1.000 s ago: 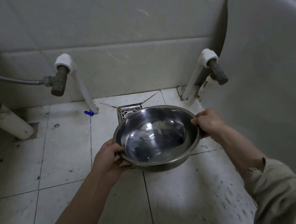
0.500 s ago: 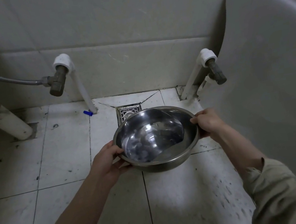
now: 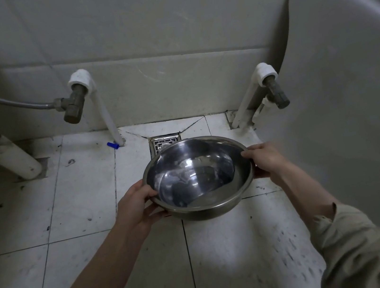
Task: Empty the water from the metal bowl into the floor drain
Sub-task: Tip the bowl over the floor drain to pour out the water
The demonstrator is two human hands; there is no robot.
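A shiny metal bowl (image 3: 198, 179) with a shallow pool of water in it hangs above the tiled floor, held by both rims. My left hand (image 3: 135, 206) grips its left rim and underside; my right hand (image 3: 265, 160) grips its right rim. The bowl's far edge is tipped slightly away from me and covers the near part of the square metal floor drain (image 3: 165, 142), which sits in the floor just beyond it by the wall.
A white pipe with a brass valve (image 3: 77, 104) and grey hose stands left of the drain; another white pipe and valve (image 3: 272, 88) stands right. A thick white pipe (image 3: 14, 159) slants at far left. A large pale curved fixture (image 3: 350, 93) fills the right side. A small blue piece (image 3: 112, 145) lies on the floor.
The bowl has tilted a little away from me and the water inside has shifted toward the far side. Both hands keep their grip in nearly the same place.
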